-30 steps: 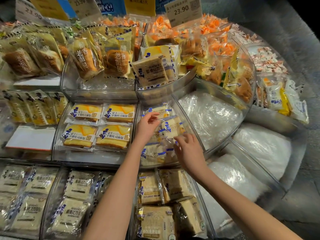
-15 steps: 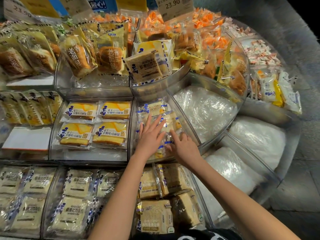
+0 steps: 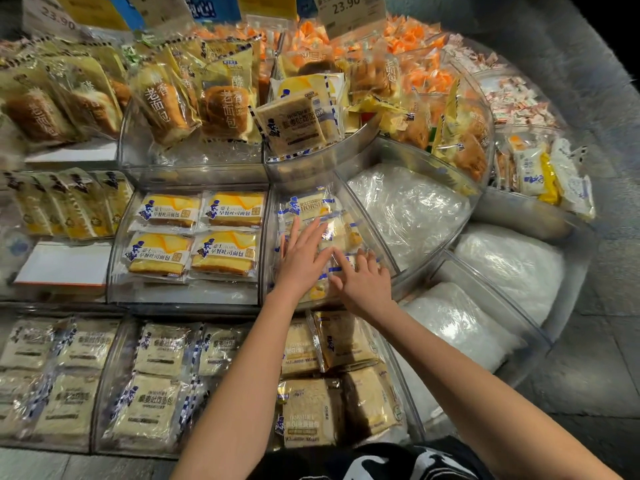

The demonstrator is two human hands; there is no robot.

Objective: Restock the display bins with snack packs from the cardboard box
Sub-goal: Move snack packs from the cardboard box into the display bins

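Note:
A clear display bin in the middle tier holds several blue-and-white snack packs. My left hand lies flat on the packs with its fingers spread. My right hand rests flat beside it on the nearer packs, fingers apart. Neither hand grips a pack. No cardboard box shows in the head view.
Yellow bread packs fill the bin to the left. Pale toast packs lie in the lower bins. Crumpled clear plastic filler sits in the bins to the right. Brown bun packs and price signs stand behind.
Both hands let go of the packs they were fingering and now press flat on the pile. The camera has moved closer and tilted down.

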